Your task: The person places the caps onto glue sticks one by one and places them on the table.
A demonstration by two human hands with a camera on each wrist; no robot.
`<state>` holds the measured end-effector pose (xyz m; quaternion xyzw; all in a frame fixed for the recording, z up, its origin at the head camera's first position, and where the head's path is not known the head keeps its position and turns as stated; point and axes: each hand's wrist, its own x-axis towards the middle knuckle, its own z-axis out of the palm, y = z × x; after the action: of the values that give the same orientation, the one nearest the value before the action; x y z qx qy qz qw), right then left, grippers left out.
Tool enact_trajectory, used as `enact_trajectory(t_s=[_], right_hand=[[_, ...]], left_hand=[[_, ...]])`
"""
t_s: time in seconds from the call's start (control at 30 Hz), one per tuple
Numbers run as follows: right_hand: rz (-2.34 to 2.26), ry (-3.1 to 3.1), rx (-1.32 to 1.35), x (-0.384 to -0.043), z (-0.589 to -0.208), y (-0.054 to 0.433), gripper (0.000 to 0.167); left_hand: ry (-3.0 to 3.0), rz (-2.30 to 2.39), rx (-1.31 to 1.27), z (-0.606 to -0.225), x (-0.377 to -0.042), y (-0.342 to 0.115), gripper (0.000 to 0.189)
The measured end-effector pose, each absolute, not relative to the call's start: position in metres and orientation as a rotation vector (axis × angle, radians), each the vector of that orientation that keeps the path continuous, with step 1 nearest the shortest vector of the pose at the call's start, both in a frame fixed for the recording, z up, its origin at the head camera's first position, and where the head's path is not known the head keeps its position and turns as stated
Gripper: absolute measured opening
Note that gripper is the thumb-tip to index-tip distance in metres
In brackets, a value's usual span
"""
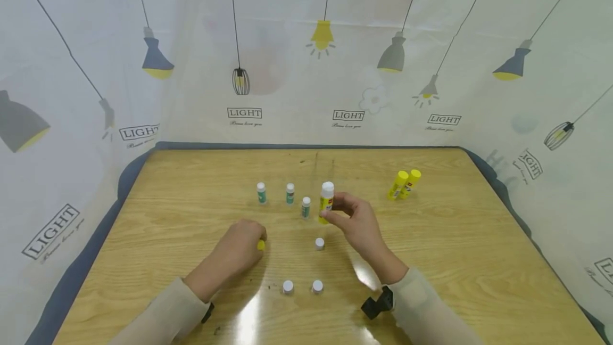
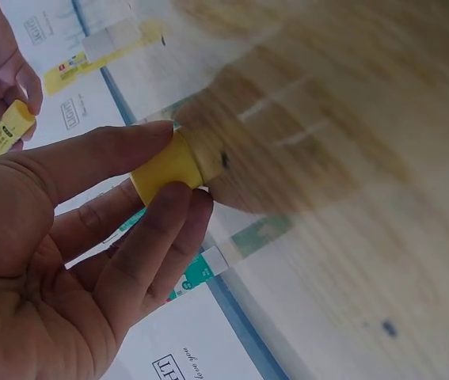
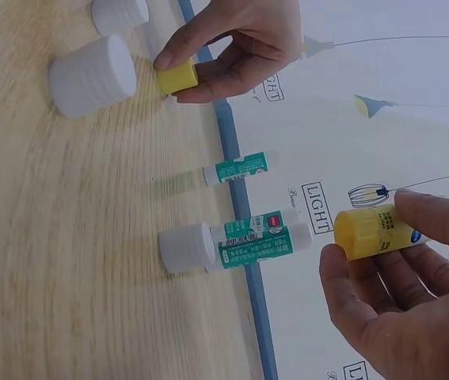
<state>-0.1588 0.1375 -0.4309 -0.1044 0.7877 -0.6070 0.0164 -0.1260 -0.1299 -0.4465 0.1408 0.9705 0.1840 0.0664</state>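
Observation:
My left hand (image 1: pixel 238 246) pinches a yellow cap (image 2: pixel 163 168) between thumb and fingertips, right at the tabletop. In my right hand (image 1: pixel 358 226) is a yellow glue stick (image 1: pixel 326 204), held upright with its white top up, thumb on one side and fingers on the other; its yellow base end shows in the right wrist view. Three small green glue sticks stand upright beyond the hands: one at left (image 1: pixel 261 194), one in the middle (image 1: pixel 290 195), and one (image 1: pixel 306 208) beside the held stick. A white cap (image 1: pixel 320 244) sits on the table between the hands.
Two more white caps, one left (image 1: pixel 288 287) and one right (image 1: pixel 317 286), lie nearer the front edge. At the back right stand two yellow glue sticks (image 1: pixel 397 185) with yellow caps, close together. A printed cloth (image 1: pixel 297 89) hangs around the wooden table (image 1: pixel 201 180).

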Motion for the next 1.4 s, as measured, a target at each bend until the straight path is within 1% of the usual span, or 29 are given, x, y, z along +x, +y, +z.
enact_trajectory(t_s=[0.3,0.53,0.9,1.03,1.17,1.4], right_hand=[[-1.951,2.369,-0.307,-0.157,-0.431,0.135,0.03],[-1.964,2.348,-0.358,-0.153,-0.43,0.132,0.028],[-1.936,2.369,-0.392,-0.148,-0.432,0.128,0.031],[-1.925,2.383,-0.41,-0.148,-0.432,0.127,0.031],[-1.919,2.395,-0.439,-0.148,-0.433,0.125,0.033],[-1.911,2.421,-0.439,-0.146,-0.433,0.121,0.031]], left_hand=[[2.932,0.566,0.413,-0.445,-0.125,-0.129,0.02],[2.958,0.566,0.418,-0.441,-0.124,-0.127,0.019],[3.035,0.691,0.384,-0.428,-0.116,-0.122,0.03],[3.12,0.726,0.433,-0.425,-0.115,-0.121,0.031],[3.227,0.777,0.538,-0.421,-0.116,-0.121,0.033],[3.312,0.974,0.672,-0.417,-0.118,-0.122,0.034]])
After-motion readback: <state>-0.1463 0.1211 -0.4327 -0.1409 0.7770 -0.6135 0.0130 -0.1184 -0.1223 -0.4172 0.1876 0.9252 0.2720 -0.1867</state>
